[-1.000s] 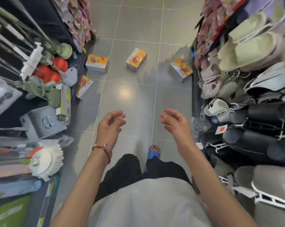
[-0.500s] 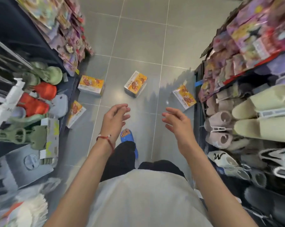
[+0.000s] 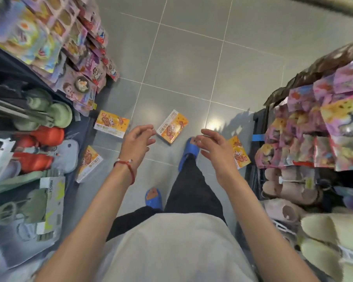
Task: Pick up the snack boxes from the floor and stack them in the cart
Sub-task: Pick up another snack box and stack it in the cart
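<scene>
A white packaging card (image 3: 52, 185) at left reads roughly "MINISO". The snack boxes (image 3: 172, 127) bear Chinese characters, too blurred to read.

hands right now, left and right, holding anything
Left hand: open, fingers loosely curled, holding nothing.
Right hand: open, fingers loosely curled, holding nothing.

The floor tiles (image 3: 191, 64) were smooth, glossy grey, with a bright glare spot. The snack boxes (image 3: 172, 127) looked like printed card with a slight sheen, and the hanging packets (image 3: 49, 37) were shiny, iridescent film. The sandals (image 3: 192, 150) looked like matt blue foam or rubber, the shirt (image 3: 171, 251) was plain matt cloth, and the bracelet (image 3: 128, 165) was red cord.
</scene>
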Available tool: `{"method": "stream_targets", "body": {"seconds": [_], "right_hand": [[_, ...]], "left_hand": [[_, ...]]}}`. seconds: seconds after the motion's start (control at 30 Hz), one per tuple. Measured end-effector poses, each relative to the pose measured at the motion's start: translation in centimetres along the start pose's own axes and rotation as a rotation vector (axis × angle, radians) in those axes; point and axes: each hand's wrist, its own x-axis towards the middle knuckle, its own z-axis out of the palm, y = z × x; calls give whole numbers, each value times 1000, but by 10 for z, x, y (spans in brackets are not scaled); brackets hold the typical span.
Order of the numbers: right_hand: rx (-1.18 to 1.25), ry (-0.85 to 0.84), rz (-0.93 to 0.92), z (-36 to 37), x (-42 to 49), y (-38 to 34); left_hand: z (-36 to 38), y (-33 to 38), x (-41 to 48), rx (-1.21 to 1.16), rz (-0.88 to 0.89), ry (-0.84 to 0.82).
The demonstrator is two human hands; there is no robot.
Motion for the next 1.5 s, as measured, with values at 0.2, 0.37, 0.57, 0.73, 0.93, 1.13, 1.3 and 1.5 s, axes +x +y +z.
{"method": "stream_targets", "body": {"seconds": [0.2,0.37,0.57,0.73,0.93,1.13,1.3,1.5], "right_hand": [[-129,-69,-20,6,119,-67],[-291,-168,-26,21,198,-80],[-482,-231,47,49,293,-48],[-542,-170,97,68,371,2],[-637,-153,152,87,463,95],[-726,-175,163,109,557,187],[-834,-130,158,120,634,250],[-895,-76,163,114,701,300]], "left_hand": [[45,46,92,-84,-138,119],[73,59,154,-196,-237,198],[83,26,236,-226,-379,219],[78,-37,313,-198,-486,189],[79,-138,405,-116,-606,157],[87,-237,485,-106,-622,151],[108,-301,548,-76,-647,178],[144,-366,604,-77,-685,302]]}}
